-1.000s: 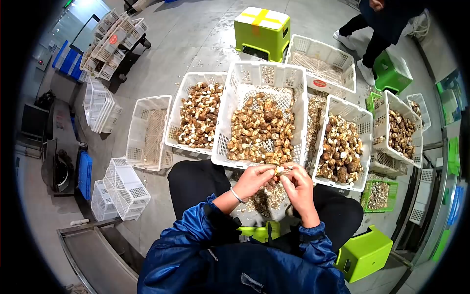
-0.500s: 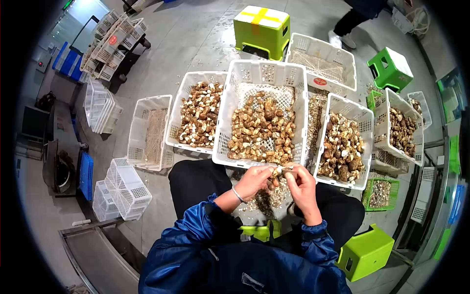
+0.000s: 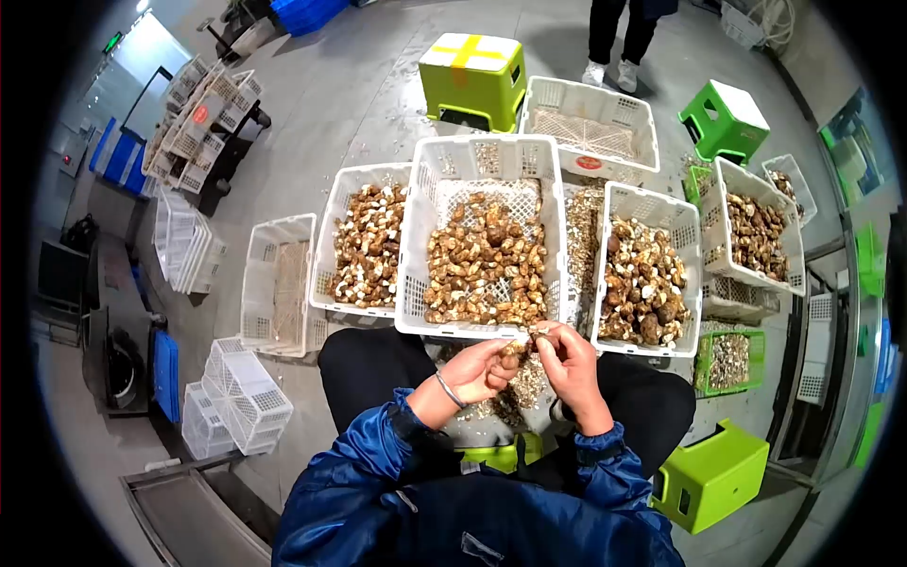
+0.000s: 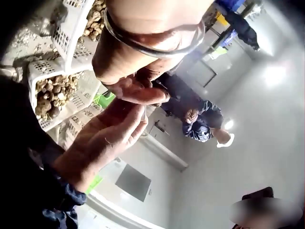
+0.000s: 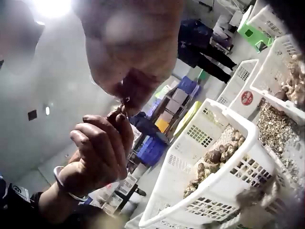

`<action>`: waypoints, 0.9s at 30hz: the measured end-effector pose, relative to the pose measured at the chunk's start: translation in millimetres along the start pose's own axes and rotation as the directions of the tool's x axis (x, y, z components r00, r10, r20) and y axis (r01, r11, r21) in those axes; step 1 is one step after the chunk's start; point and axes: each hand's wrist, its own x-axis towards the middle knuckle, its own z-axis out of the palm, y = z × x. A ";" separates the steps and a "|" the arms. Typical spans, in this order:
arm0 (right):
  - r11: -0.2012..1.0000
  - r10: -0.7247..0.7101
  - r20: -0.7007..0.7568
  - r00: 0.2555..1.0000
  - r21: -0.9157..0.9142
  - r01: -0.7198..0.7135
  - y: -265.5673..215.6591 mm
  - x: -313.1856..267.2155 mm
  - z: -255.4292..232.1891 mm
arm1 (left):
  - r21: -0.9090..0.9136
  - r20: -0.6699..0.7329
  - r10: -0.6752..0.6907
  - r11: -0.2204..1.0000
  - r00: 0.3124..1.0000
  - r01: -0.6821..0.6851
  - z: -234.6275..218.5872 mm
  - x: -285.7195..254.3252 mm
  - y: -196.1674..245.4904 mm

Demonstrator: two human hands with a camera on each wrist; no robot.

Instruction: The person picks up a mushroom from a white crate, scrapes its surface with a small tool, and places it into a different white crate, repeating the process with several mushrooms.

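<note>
We're sitting on a low stool with both hands brought together right at the near rim of the middle white crate (image 3: 416, 283), the one packed with brown-and-cream mushrooms (image 3: 487, 265). Our left hand (image 3: 482, 369) has its fingers curled in, and our right hand (image 3: 567, 364) is curled too. Between the fingertips of both we're pinching one small mushroom (image 3: 531, 336), held just above our lap and almost touching the crate edge. From the right wrist view we can see the left hand's (image 5: 102, 152) fingers bunched tight around a little dark piece at the tips, with a thin bangle (image 5: 64, 186) round that wrist. The left wrist view is mostly skin and blur, so we can't make out the mushroom there.

On the floor between our knees there's a pile of trimmings (image 3: 515, 392). To the left of the middle crate sits another crate of mushrooms (image 3: 368, 246), and beyond that one a nearly empty crate (image 3: 279, 283). On the right is a further full crate (image 3: 647, 279), then another (image 3: 756, 227) farther out. A yellow-green stool (image 3: 472, 71) stands past the crates, and a green stool (image 3: 713, 472) sits by our right knee. Someone's legs (image 3: 614, 38) show at the top.
</note>
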 end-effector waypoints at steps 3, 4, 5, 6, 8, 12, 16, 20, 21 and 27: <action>0.996 -0.046 0.006 0.999 -0.081 0.047 2.3 -6.7 -9.5 | -0.092 -0.113 0.003 0.996 0.994 -0.014 9.9 -2.4 -8.0; 0.983 -0.111 0.054 0.992 -0.144 0.118 -1.4 -7.8 -13.6 | -0.082 0.035 -0.001 0.997 0.999 0.004 7.5 -2.3 -8.7; 0.946 -0.215 0.122 0.969 -0.219 0.238 3.2 -10.9 -16.5 | 0.065 -0.043 0.118 0.991 0.992 -0.115 9.0 -3.4 -13.1; 0.890 -0.308 0.195 0.931 -0.286 0.355 8.0 -14.7 -19.1 | 0.218 -0.100 0.242 0.952 0.965 -0.216 20.5 -6.2 -17.7; 0.948 -0.177 0.195 0.965 -0.229 0.221 13.6 -24.3 -23.9 | 0.438 -0.065 0.419 0.827 0.906 -0.351 29.1 -9.6 -22.2; 0.997 -0.026 0.041 0.999 -0.067 0.029 -13.3 -30.0 -39.4 | 0.757 -0.075 0.620 0.545 0.781 -0.360 39.1 -11.3 -34.1; 0.993 -0.078 -0.013 0.997 0.086 0.078 -19.9 -36.6 -40.1 | 0.896 0.115 0.713 0.226 0.692 -0.382 41.4 -8.8 -44.0; 0.988 -0.145 0.024 0.989 0.056 0.144 -23.4 -40.3 -39.7 | 0.909 0.375 0.736 -0.172 0.564 -0.379 61.1 -12.3 -56.3; 0.993 -0.114 0.010 0.993 0.025 0.113 -22.3 -41.6 -39.4 | 0.916 0.391 0.727 -0.244 0.565 -0.319 61.9 -13.6 -57.4; 0.993 -0.086 -0.005 0.996 0.079 0.086 -15.5 -42.2 -42.8 | 0.856 0.517 0.703 -0.442 0.489 -0.270 64.3 -13.6 -63.5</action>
